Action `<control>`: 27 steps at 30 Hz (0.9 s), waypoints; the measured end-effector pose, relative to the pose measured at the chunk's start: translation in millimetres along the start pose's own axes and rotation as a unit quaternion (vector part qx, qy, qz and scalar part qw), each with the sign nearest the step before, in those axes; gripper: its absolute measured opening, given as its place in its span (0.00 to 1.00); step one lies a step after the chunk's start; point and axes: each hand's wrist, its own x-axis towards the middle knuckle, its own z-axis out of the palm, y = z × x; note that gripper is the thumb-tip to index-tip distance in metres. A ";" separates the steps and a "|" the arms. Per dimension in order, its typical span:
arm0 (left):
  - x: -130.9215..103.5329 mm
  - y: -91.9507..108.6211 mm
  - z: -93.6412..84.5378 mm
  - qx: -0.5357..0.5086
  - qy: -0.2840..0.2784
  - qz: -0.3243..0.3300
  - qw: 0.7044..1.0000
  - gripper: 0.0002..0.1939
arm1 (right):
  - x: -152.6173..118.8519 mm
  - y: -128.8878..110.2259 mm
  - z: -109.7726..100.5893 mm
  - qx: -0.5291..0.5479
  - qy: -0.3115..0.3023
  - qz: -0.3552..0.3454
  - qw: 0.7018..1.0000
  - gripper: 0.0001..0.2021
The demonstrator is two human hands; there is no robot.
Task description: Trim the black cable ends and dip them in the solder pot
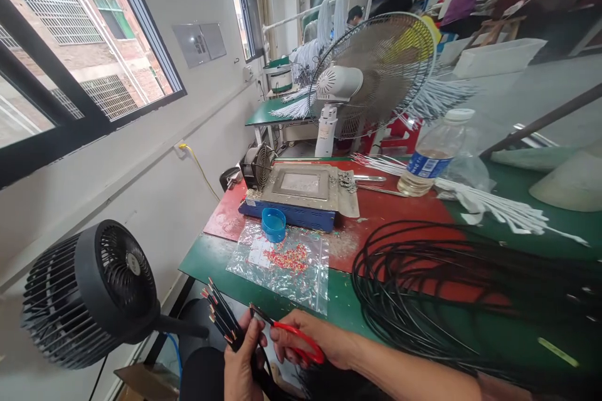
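My left hand (244,351) is closed around a bundle of black cables (223,316) whose ends, with reddish and coppery tips, fan out to the upper left. One cable end stands up at its thumb. My right hand (301,335) grips red-handled scissors (308,348); their dark blades point left, close to that cable end by my left thumb. Just beyond the hands, a clear plastic bag (305,291) lies at the table edge with small red and yellow bits (289,258) on it. A blue round container (273,224) stands at the bag's far side.
A blue-based metal device (301,216) with a small fan sits behind the bag. Coiled black cables (399,301) cover the right. A bottle (427,160) and white cables (503,207) stand beyond. A black fan (94,294) is at left, a white fan (338,84) behind. People sit in the background.
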 end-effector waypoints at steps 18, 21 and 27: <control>-2.4 -1.6 2.5 0.019 0.026 0.001 0.999 0.22 | 2.7 7.4 -5.5 -0.017 -0.006 0.010 1.000 0.24; -3.0 -1.7 0.8 0.058 0.032 0.025 0.997 0.21 | 3.4 8.7 -7.9 -0.016 -0.022 0.016 0.999 0.24; -2.7 2.0 1.0 0.152 0.085 0.084 0.981 0.22 | 4.8 10.8 -9.3 -0.002 -0.025 0.040 0.999 0.25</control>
